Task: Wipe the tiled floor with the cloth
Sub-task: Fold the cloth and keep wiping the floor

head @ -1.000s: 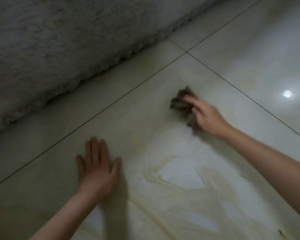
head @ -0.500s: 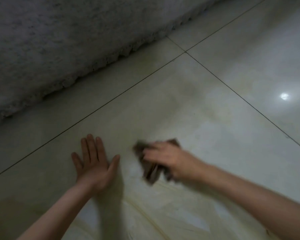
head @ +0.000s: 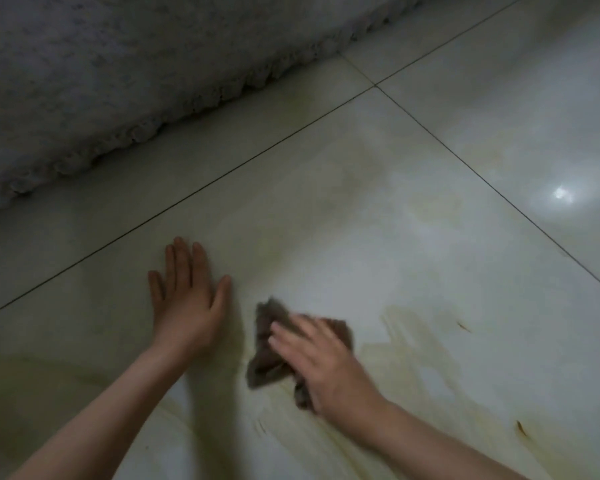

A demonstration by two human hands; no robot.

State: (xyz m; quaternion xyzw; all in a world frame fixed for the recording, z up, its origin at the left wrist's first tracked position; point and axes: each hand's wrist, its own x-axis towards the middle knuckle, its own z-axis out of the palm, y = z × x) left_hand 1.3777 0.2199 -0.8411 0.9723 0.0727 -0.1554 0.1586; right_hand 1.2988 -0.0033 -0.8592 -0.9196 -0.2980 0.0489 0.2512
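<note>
Pressing cloth (head: 269,346) under flat right hand (head: 326,368), bracing flat left hand (head: 187,306) on floor (head: 326,202) — seemingly midway, leaving yellow streaks (head: 409,337) unwiped.

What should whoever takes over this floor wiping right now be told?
Left hand: flat on the tiled floor, fingers straight, holding nothing.
Right hand: pressing the brown cloth onto the tile, just right of the left hand.
Done: the tile beyond the cloth shows only faint staining.
Left: yellowish streaks to the right of the cloth and nearer the person, plus a dark speck.
</note>
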